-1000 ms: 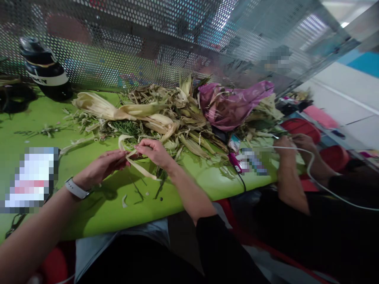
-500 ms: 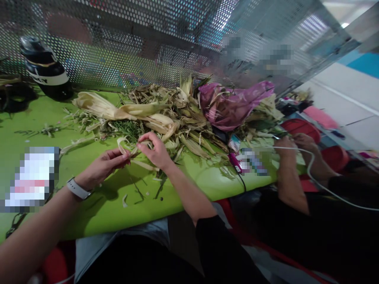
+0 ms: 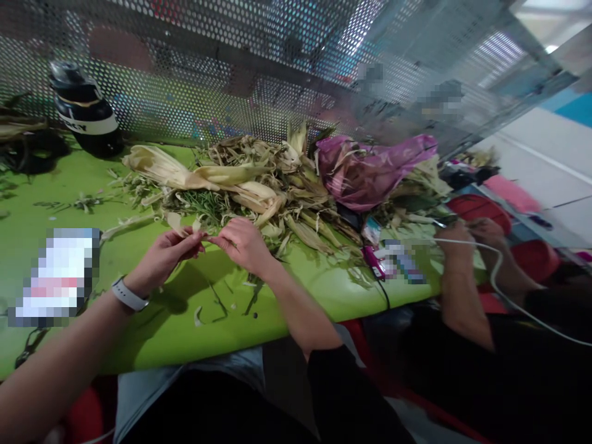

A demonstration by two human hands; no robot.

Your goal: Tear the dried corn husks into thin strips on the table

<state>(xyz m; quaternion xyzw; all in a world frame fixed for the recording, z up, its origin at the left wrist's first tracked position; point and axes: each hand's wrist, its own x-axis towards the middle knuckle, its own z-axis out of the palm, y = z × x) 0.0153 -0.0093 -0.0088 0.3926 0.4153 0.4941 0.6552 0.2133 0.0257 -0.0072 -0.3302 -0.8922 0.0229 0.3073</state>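
My left hand [image 3: 178, 250], with a white band on its wrist, pinches a pale strip of corn husk [image 3: 174, 222] over the green table. Fingertip to fingertip with it, my right hand [image 3: 245, 246] is closed with its back turned up. Its fingers meet the same piece, though most of what lies in them is hidden. Just beyond both hands spreads a heap of dry corn husks [image 3: 259, 194], with a bunch of thin green sprigs [image 3: 200, 202] at its near side.
A dark bottle [image 3: 86, 111] stands at the back left before a perforated metal screen [image 3: 194, 68]. A phone [image 3: 60, 274] lies at the left. Right of the heap are a purple plastic bag [image 3: 365, 172] and a pink device [image 3: 374, 262]. A co-worker's hands [image 3: 456, 237] work at the far right.
My right hand has turned over and closed, its fingers curling in. The husk strip's loop at my left fingers has changed shape. The whole view has shifted slightly.
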